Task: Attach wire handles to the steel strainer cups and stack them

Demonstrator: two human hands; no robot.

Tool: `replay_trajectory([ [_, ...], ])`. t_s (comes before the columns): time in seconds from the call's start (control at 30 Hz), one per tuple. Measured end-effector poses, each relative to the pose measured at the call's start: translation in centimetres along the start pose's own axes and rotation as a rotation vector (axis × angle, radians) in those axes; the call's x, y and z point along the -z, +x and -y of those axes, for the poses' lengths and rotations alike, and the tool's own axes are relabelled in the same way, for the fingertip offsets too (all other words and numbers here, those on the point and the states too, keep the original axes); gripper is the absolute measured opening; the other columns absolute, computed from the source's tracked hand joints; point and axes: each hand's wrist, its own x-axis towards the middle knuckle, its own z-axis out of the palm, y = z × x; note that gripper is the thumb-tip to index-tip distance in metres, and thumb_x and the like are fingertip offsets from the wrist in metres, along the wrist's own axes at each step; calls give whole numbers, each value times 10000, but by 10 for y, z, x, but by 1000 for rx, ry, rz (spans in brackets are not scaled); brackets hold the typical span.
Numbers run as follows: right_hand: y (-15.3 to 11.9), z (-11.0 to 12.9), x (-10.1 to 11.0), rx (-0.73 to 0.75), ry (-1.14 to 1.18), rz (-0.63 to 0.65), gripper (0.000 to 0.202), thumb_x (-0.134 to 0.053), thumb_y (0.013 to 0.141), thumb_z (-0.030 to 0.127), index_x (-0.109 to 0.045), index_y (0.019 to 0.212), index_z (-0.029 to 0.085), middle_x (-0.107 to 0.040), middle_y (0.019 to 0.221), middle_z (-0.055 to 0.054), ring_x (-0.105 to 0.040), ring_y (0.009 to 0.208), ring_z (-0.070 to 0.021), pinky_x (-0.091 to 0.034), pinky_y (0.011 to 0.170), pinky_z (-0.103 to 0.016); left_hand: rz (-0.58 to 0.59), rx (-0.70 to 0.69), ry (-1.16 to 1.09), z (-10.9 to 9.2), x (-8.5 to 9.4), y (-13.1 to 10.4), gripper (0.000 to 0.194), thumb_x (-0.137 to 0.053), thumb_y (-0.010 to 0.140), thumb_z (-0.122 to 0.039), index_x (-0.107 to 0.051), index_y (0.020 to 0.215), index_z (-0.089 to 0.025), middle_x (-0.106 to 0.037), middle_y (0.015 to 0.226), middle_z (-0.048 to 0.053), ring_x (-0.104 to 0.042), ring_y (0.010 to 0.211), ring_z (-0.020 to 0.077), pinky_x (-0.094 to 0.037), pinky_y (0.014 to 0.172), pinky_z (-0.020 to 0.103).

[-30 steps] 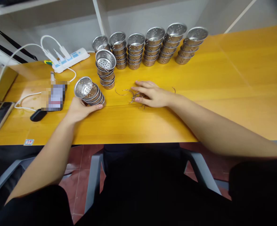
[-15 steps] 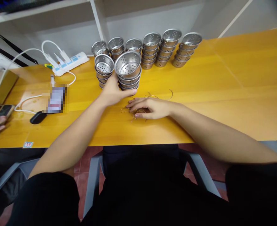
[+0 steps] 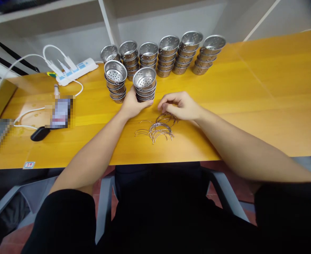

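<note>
My left hand (image 3: 134, 104) is wrapped around the lower left side of a stack of perforated metal cups (image 3: 145, 83), thumb across the front. The stack stands near the middle of the table. To its right, my right hand (image 3: 182, 105) hovers with loosely bent fingers apart, and I see nothing between them. Just below its fingertips is a small group of thin curved metal wires (image 3: 167, 115). A larger bunch of these wires (image 3: 160, 131) lies closer to the table's front edge. Another cup stack (image 3: 115, 79) stands left of my left hand.
Several more stacks of perforated cups (image 3: 168, 53) form a row along the back. At the left are a white power strip (image 3: 78, 72) with cables, a phone with a blurred screen (image 3: 61, 113) and a black oval object (image 3: 40, 133). A numbered label (image 3: 29, 165) marks the front edge.
My right hand has lifted off the wires and moved up and right, uncovering them. The held cup stack sits slightly lower. Another person's hand at the left edge has gone from view.
</note>
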Motion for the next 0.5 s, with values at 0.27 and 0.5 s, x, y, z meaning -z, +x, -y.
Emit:
replay_trajectory([
  [0.27, 6, 0, 1, -28, -283, -241, 1120, -842, 1085, 902, -541, 2006, 342, -692, 1854, -204, -814, 1441, -444, -736, 1226, -651, 90, -96, -56, 7, -21, -3, 988, -1077, 970, -496, -576, 1780, -231, -760, 1794, 223, -748, 1742, 474, -594, 1524, 734],
  [0.5, 14, 9, 0, 37, -434, -253, 727, -715, 1216, 823, -769, 1781, 368, -703, 1785, -192, -629, 1734, -512, -635, 1406, -749, -24, -98, 103, -1, -31, -3, 1018, -1210, 897, -540, -651, 1701, -262, -705, 1706, 211, -714, 1692, 518, -585, 1525, 746],
])
